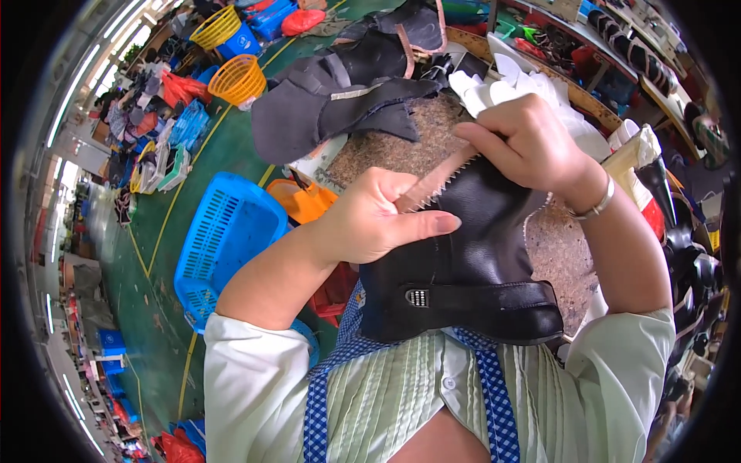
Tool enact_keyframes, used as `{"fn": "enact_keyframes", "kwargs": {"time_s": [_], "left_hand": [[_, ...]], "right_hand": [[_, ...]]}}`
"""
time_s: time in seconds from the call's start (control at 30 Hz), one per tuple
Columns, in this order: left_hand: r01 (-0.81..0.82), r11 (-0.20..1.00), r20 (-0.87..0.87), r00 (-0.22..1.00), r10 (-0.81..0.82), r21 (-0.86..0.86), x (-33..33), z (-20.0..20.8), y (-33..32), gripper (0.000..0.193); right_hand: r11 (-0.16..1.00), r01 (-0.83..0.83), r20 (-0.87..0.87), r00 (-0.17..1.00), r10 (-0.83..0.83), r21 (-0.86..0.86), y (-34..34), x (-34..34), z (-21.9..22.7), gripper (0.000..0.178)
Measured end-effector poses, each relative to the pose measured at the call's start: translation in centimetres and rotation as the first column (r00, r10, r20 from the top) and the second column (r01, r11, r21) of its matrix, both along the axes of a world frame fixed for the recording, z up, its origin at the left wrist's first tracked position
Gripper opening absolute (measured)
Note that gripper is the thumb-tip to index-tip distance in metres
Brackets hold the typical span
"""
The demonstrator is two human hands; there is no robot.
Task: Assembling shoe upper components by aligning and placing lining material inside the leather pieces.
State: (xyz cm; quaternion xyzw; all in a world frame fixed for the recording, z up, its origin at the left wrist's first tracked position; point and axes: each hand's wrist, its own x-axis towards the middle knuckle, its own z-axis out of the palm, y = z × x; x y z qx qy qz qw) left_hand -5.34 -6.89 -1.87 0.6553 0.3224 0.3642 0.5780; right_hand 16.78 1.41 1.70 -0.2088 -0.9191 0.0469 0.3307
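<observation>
For this bit I'd keep the tan zigzag edge evenly taut between both hands and go easy on the pull, so the little teeth don't crease or tear. Left hand is curled with the thumb pinching the lower end, right hand is bunched around the upper end, and the black leather boot upper sits between the pale shirt and the speckled tabletop.

A glossy black boot upper with a strap and slanting, zigzag-edged tan strip overlaps the worktable's near edge.
</observation>
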Motion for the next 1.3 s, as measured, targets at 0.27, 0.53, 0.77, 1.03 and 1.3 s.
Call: {"fn": "enact_keyframes", "kwargs": {"time_s": [0.27, 0.53, 0.77, 1.03, 1.3], "left_hand": [[-0.014, 0.989, -0.224, 0.974, 0.047, 0.148, -0.7, 0.3, 0.9, 0.025], [-0.292, 0.925, 0.187, 0.95, 0.251, 0.243, -4.5, 0.6, 0.6, 0.009], [-0.225, 0.576, -0.103, 0.871, 0.481, 0.786, -4.5, -1.4, -1.0, 0.025], [-0.352, 0.879, 0.095, 0.936, 0.34, 0.322, -4.2, -4.5, -3.0, 0.047], [-0.406, 0.9, 0.469, 0.771, 0.431, -0.159, -0.5, -3.1, -2.7, 0.027]], "right_hand": [[0.996, 0.072, 0.003, 0.997, -0.072, -0.044, 2.6, -0.6, -2.0, 0.029], [0.187, -0.213, -0.284, 0.712, -0.643, -0.959, 3.4, 5.9, -6.3, 0.075], [-0.099, -0.681, -0.567, 0.673, -0.475, -0.726, -3.3, 2.4, -3.8, 0.034], [0.549, -0.329, -0.545, 0.786, -0.291, -0.768, -4.5, 2.1, -3.1, 0.019], [-0.134, -0.986, -0.975, 0.122, -0.185, -0.098, -1.1, 1.7, -7.8, 0.082]]}}
